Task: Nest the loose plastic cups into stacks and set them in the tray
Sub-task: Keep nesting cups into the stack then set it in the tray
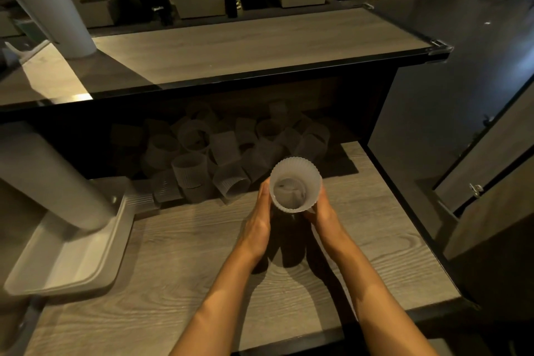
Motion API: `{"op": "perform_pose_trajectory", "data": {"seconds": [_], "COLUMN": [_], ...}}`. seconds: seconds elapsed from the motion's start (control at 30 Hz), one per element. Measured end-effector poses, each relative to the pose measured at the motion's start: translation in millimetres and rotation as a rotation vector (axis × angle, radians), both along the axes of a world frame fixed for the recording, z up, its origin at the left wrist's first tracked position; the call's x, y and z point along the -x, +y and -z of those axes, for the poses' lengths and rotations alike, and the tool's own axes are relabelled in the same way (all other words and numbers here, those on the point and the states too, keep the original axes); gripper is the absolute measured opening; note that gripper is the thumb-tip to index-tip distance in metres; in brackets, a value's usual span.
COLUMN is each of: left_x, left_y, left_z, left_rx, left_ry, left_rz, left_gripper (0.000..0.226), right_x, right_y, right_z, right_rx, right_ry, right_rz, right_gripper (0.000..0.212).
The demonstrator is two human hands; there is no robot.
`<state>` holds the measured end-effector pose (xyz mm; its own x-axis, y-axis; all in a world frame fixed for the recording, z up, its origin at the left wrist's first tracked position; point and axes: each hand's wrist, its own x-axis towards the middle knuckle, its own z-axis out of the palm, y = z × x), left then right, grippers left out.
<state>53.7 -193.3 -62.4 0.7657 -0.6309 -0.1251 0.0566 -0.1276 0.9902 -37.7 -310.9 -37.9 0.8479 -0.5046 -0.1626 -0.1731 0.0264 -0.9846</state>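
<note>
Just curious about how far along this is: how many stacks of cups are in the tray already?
1. A tall stack of translucent white plastic cups lies on its side in the grey plastic tray at left. Its far end runs out of frame, so more could be hidden.

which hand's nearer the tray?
Left. The left hand holds the cup stack's left side, toward the tray at the counter's left edge. The right hand holds the stack's far side, farther from it.
</note>
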Motion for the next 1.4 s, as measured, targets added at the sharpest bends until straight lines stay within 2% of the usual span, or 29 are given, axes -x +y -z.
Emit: {"op": "perform_pose_trajectory", "data": {"seconds": [0.07,0.17,0.2,0.27,0.3,0.33,0.4,0.53,0.7,0.83,0.97,1.13,1.3,1.4], "left_x": [0,4,5,8,9,11,16,23,34,27,6,22,21,21], "left_y": [3,13,17,25,29,32,42,54,60,59,49,53,60,62], "left_z": [-4,-12,-14,-21,-24,-26,-33,-36,-43,-17,34,-10,-12,-8], "left_rx": [-0.001,-0.055,-0.078,-0.119,-0.137,-0.152,-0.165,-0.161,-0.188,-0.328,-0.370,-0.397,-0.402,-0.374], "left_ry": [0.010,-0.004,-0.002,0.071,0.101,0.107,0.112,0.200,0.247,0.268,0.232,0.211,0.223,0.256], "left_rz": [0.009,0.051,0.069,0.096,0.113,0.129,0.169,0.181,0.142,0.090,0.009,0.051,0.094,0.112], "left_gripper": [0.048,0.054,0.059,0.076,0.082,0.084,0.083,0.089,0.063,0.101,0.109,0.122,0.119,0.112], "right_x": [3,10,11,13,13,14,19,30,40,44,41,32,31,27], "right_y": [0,4,7,13,14,15,20,33,47,54,58,55,54,54], "right_z": [-6,-16,-19,-22,-23,-25,-29,-35,-51,-51,-42,-36,-29,-19], "right_rx": [-0.016,-0.021,-0.036,-0.055,-0.078,-0.098,-0.148,-0.091,-0.048,-0.030,-0.006,-0.021,-0.021,-0.068], "right_ry": [0.028,0.082,0.099,0.133,0.167,0.190,0.212,0.196,0.175,0.164,0.159,0.245,0.354,0.319], "right_rz": [-0.023,-0.070,-0.082,-0.105,-0.096,-0.080,-0.078,-0.179,-0.211,-0.177,-0.074,-0.105,-0.116,-0.048], "right_gripper": [0.036,0.035,0.047,0.092,0.103,0.104,0.087,0.078,0.064,0.038,0.066,0.088,0.081,0.075]}}
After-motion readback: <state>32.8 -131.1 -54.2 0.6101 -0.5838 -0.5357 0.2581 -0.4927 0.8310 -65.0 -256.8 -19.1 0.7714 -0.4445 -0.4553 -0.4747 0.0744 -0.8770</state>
